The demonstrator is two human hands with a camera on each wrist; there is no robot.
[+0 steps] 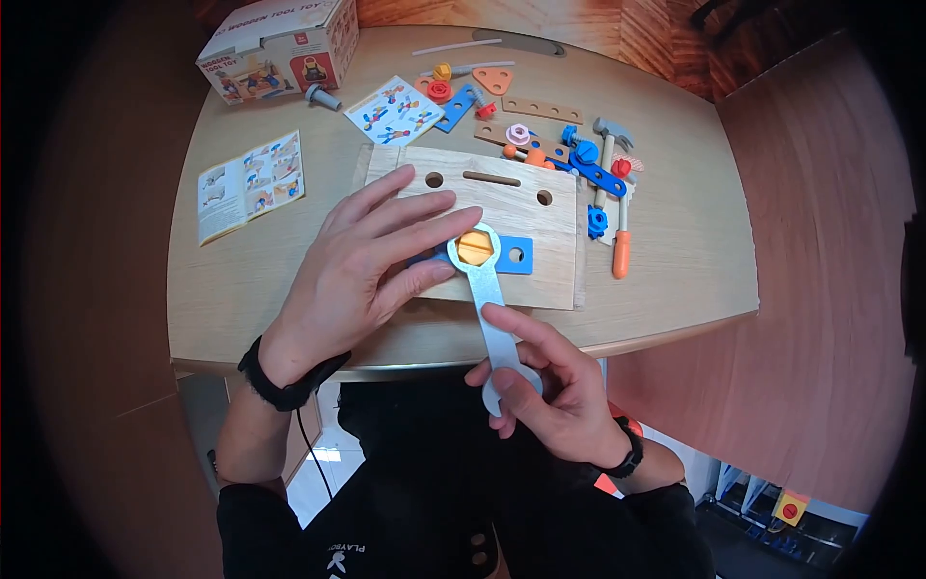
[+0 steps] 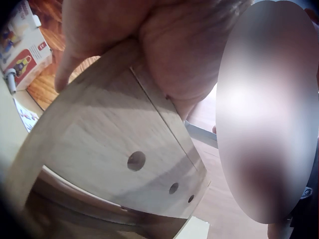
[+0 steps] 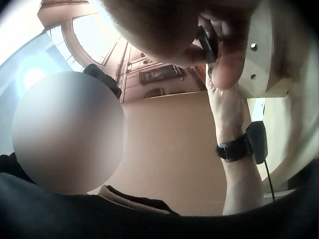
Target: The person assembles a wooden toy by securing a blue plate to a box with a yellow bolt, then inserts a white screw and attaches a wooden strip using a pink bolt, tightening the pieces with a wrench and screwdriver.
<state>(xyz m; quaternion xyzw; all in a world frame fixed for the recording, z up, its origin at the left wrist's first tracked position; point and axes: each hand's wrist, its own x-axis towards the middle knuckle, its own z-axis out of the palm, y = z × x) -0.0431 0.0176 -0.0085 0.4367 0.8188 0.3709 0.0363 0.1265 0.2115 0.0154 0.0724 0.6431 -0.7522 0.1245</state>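
A wooden toy workbench box stands at the table's front edge. Across its top lies a blue strip with holes, and a yellow slotted bolt head sits over it. The ring end of a grey toy wrench surrounds the bolt head. My right hand grips the wrench's lower, open-jawed end between thumb and fingers. My left hand rests spread on the box top, fingertips beside the wrench ring and thumb over the blue strip's left part. The left wrist view shows the box's side panel with round holes.
Behind the box lie a toy hammer, an orange-handled screwdriver, perforated strips and several coloured bolts and nuts. Instruction sheets lie at left and back. A grey bolt lies by the toy's carton at the back left.
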